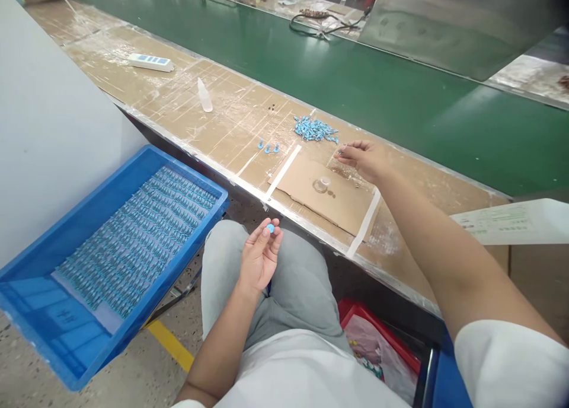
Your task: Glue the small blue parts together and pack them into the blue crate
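Note:
Above my lap, my left hand (260,257) pinches a small blue round-headed piece (270,228) between thumb and fingertips. My right hand (362,159) is raised over the bench beyond the cardboard sheet (306,185). Its thumb and fingers are pinched together on something tiny and dark that I cannot make out. Just left of these fingers lies a heap of small blue parts (313,129). Three blue pieces (267,148) stand upright on the bench nearer me. A small whitish cap-like thing (323,182) sits on the cardboard, beside wet-looking spots.
To my left, a blue tray (104,348) holds dense rows of blue pieces (142,236). A dropper bottle (205,95), a power strip (151,63) and tiny dark bits (271,107) lie on the bench. Behind runs a green belt (249,46). A red bin (391,331) stands below.

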{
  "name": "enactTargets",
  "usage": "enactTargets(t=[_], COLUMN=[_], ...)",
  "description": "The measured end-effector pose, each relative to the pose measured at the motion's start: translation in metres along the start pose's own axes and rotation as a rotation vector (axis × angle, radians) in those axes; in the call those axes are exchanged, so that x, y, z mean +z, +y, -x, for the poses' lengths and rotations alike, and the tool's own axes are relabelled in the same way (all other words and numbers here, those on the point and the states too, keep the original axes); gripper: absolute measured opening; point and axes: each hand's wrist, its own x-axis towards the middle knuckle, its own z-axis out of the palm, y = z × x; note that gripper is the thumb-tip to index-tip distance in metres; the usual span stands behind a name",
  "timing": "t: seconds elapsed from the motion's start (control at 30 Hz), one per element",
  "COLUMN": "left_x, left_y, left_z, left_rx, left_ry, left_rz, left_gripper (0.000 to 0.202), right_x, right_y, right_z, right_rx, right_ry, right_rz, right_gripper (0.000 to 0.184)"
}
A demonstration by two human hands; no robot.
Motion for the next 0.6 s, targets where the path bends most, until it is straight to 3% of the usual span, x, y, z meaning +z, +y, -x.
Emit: enactTargets(t=[0.13, 0.3, 0.6], left_x=[-0.001, -0.001, -0.001], left_y=[-0.004, -0.01, -0.016], left_z=[0.002, 0.004, 0.007], left_rx=[-0.009, -0.03, -0.048], left_ry=[-0.026, -0.05, -0.065], left_rz=[-0.015, -0.016, -0.012], left_gripper=[0.019, 0.018, 0.017], right_x=[0.007, 0.027, 0.027], right_y=[0.001, 0.008, 0.033], right_z=[0.053, 0.104, 0.101], right_rx=[-0.162, -0.33, -0.546], right_ry=[0.124, 0.219, 0.239], right_rz=[0.034, 0.131, 0.393], right_gripper=[0.037, 0.034, 0.026])
